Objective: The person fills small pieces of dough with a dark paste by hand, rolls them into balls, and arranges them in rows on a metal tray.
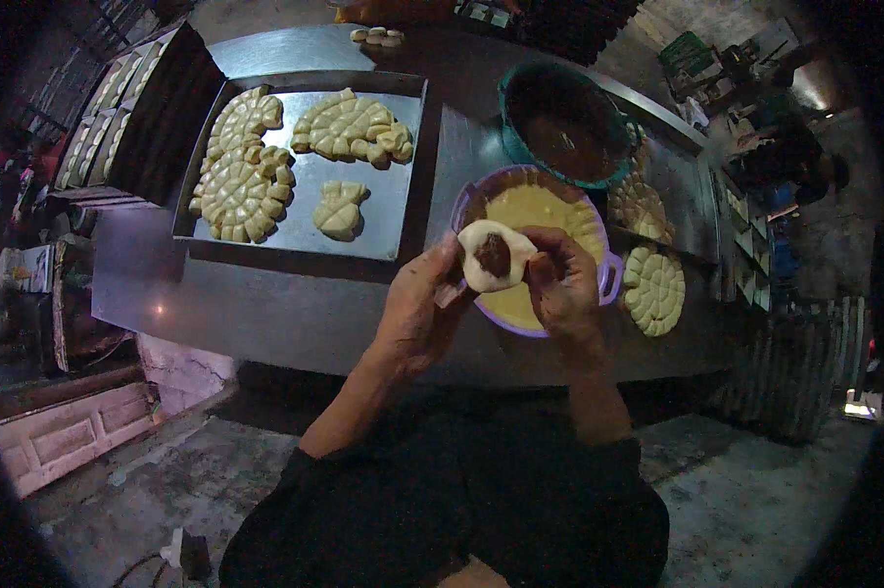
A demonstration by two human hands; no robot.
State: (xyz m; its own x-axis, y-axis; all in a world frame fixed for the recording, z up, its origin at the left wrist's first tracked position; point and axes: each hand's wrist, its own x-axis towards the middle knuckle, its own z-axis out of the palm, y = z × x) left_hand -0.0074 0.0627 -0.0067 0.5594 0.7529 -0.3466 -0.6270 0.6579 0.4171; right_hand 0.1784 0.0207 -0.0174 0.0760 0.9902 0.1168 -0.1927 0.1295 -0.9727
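Observation:
Between both my hands is a pale round piece of dough [474,235] with a dark brown filling at its centre. My left hand [417,302] pinches its left edge, and my right hand [565,294] pinches the right edge. The dough is held up over a purple basin [613,279] with a smooth yellow mass [540,208] in it. Behind that basin stands a teal tub [513,147] holding a brown, paste-like filling [569,137]. My hands and the dough hide part of the purple basin.
On the metal table [256,314], a tray [300,255] at the left carries several clusters of pale dough pieces. More flattened dough [654,291] lies right of the purple basin. A rack of filled trays [119,113] stands at the far left. A small dough row [377,37] sits at the back.

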